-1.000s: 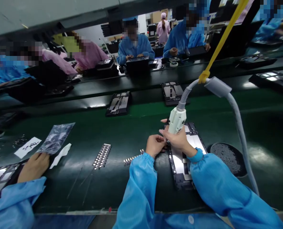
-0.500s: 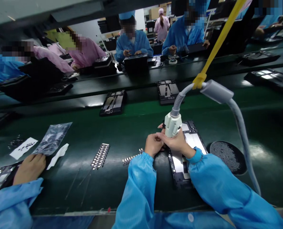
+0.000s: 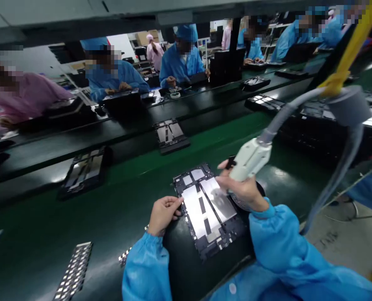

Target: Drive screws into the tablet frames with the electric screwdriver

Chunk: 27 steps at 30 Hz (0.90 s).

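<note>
An opened tablet (image 3: 193, 209) lies at an angle in front of me, its silvery battery plates and dark circuit boards facing up. My left hand (image 3: 163, 214) is at its left edge, thumb and fingers closed on the rim. In my right hand (image 3: 244, 191) is a pale electric screwdriver (image 3: 251, 159), tilted, with a grey cable running up from its top. The hand is blurred and hovers over the tablet's right side; its palm hides the tool's lower end. Partly behind that hand sits a dark round dish (image 3: 261, 189).
Strips of small parts (image 3: 74, 271) lie at lower left; a second strip (image 3: 123, 256) is half hidden by my left sleeve. Two more opened devices (image 3: 84, 169) (image 3: 170, 133) rest farther back. A yellow strap (image 3: 357, 54) holds the cable. Co-workers sit across the bench.
My view has swung right. My hands, together at the screwdriver's lower end before, are now apart: the left at the tablet's edge, the right with the tilted screwdriver to the right.
</note>
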Available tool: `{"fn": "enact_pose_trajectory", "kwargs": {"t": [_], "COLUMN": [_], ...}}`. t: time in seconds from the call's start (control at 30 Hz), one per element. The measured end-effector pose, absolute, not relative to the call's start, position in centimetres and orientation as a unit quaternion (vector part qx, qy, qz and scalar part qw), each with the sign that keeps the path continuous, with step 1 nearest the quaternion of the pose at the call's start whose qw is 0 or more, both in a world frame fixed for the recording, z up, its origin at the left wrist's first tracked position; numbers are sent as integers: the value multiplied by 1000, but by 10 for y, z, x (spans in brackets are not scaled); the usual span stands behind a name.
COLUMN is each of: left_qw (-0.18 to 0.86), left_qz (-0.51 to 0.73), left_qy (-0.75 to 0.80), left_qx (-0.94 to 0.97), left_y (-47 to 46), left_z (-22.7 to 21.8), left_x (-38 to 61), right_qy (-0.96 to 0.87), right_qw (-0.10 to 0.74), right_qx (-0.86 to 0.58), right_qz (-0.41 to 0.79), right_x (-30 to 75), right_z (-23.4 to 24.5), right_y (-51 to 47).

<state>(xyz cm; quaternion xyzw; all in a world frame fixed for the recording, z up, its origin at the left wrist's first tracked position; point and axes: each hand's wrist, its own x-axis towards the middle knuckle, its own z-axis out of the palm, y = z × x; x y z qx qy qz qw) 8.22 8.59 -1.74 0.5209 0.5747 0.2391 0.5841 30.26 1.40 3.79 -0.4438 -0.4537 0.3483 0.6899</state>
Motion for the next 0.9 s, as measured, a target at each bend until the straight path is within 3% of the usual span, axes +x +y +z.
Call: {"fn": "enact_pose_trajectory", "kwargs": {"t": [0.13, 0.37, 0.9], "left_qw": [575, 565, 583], "left_qz": [222, 248, 279], "left_qy": [567, 583, 591], "left_qx": [546, 528, 484], "left_y": [82, 77, 80], "left_z": [-18, -20, -24], "left_x": [81, 82, 82], "right_qy": [-398, -420, -437], "right_qw": [722, 708, 680], "right_qx": [-467, -486, -514], "right_qz": [318, 293, 286], "right_x": [348, 349, 346], "right_z": [17, -6, -12], "right_y": [6, 19, 23]}}
